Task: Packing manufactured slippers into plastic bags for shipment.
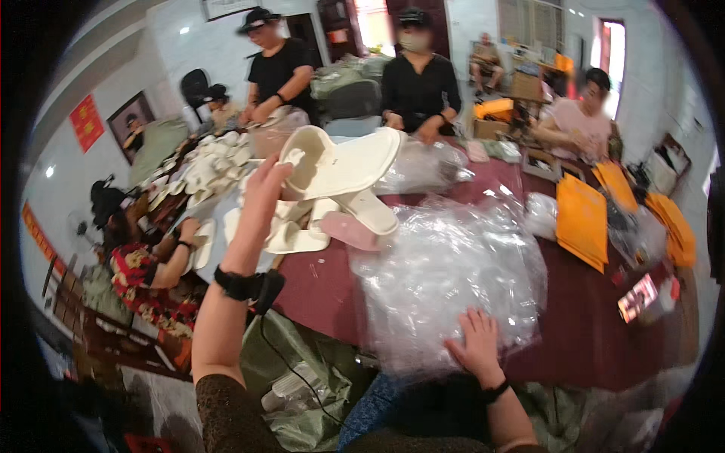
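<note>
My left hand [266, 185] is raised over the table, its fingers gripping a cream slipper [355, 162] by its strap end. The slipper is held up, its sole stretching away to the right. Below it, more cream slippers and a pinkish slipper [351, 229] lie on the table. On a wide stack of transparent plastic bags [453, 264], near the table's front edge, my right hand [477, 340] rests flat with its fingers apart. A dark band circles each of my wrists.
A heap of cream slippers [215, 170] covers the far left, where a co-worker in a patterned top [143, 264] handles one. Orange padded envelopes [581, 219] and a lit phone [638, 298] lie on the dark red table [596, 340] at right. Several people work around it. A green sack [302, 340] stands below.
</note>
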`<state>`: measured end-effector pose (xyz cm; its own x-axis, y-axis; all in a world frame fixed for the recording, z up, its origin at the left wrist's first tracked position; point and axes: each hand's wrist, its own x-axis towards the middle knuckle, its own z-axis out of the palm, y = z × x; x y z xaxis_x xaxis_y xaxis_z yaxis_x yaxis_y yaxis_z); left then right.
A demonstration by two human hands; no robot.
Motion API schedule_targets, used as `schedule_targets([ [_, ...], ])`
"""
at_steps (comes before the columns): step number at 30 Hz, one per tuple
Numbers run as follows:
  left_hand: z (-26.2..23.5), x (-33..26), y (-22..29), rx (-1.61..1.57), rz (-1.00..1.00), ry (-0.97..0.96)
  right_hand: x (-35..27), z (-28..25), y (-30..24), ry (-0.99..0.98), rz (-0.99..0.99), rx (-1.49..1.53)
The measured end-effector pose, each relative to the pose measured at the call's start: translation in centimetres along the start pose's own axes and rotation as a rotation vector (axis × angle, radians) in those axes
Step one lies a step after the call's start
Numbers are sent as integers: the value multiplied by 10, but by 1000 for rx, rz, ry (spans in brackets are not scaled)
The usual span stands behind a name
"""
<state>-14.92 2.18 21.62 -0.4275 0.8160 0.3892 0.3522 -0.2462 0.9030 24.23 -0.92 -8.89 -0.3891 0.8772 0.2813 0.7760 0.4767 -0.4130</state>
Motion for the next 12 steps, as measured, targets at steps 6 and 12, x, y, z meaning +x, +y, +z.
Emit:
schedule_targets([
  [6,74,-26,-7,-191,-81,-370,-1,5,2,-2,-12,-14],
  [12,163,-63,-84,-26,126,-656,-20,13,23,26,35,185],
])
